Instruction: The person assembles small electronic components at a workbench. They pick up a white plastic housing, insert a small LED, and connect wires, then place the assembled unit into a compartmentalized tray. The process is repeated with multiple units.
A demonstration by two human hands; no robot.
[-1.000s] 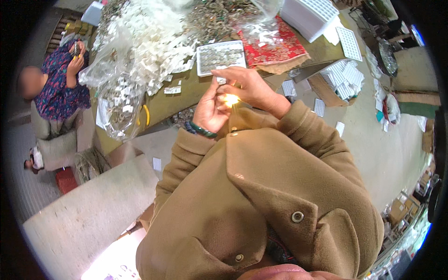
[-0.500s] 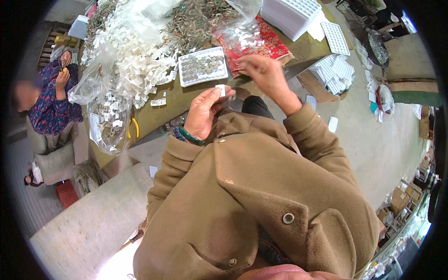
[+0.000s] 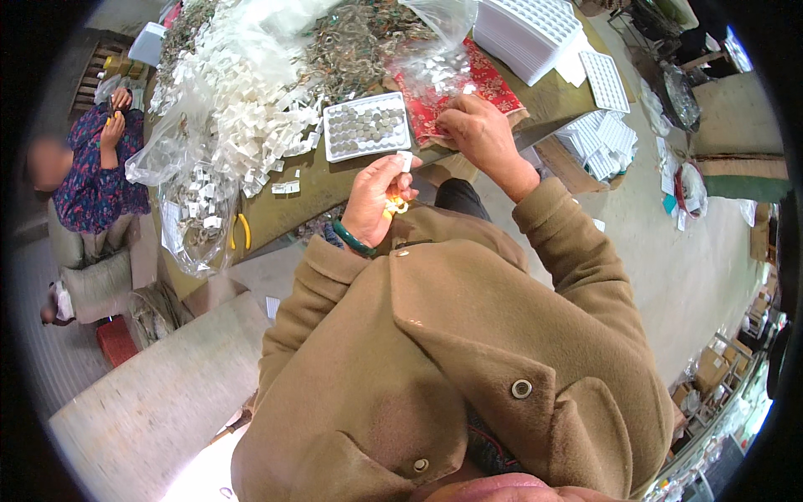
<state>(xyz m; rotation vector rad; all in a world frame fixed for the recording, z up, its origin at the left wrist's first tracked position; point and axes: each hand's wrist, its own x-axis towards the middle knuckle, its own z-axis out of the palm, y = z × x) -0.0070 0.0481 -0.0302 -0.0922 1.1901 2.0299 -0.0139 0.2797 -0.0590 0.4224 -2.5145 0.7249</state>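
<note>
My left hand (image 3: 372, 201) is closed, pinching a small white tag-like piece (image 3: 406, 161) between thumb and finger. Something yellow (image 3: 394, 203) shows under its curled fingers; its kind cannot be made out. Just beyond that hand is a white tray (image 3: 333, 150) filled with rows of round grey discs (image 3: 365, 125). At the near edge of a red patterned cloth (image 3: 493, 81), my right hand (image 3: 481, 130) has its fingertips pressed together. Whatever they hold, if anything, is too small to see. Small shiny pieces in clear plastic (image 3: 433, 69) lie on the cloth.
A large heap of white tags (image 3: 242, 125) covers the table's left side, beside tangled cords (image 3: 351, 50). Yellow-handled pliers (image 3: 242, 232) lie at the left edge. Stacked white trays (image 3: 531, 42) stand far right, above a carton (image 3: 569, 171). Another person (image 3: 96, 176) sits left.
My right hand has moved slightly back and down to the red cloth's edge, its fingers coming together. My left hand has turned a little, and the yellow thing now shows beneath its fingers.
</note>
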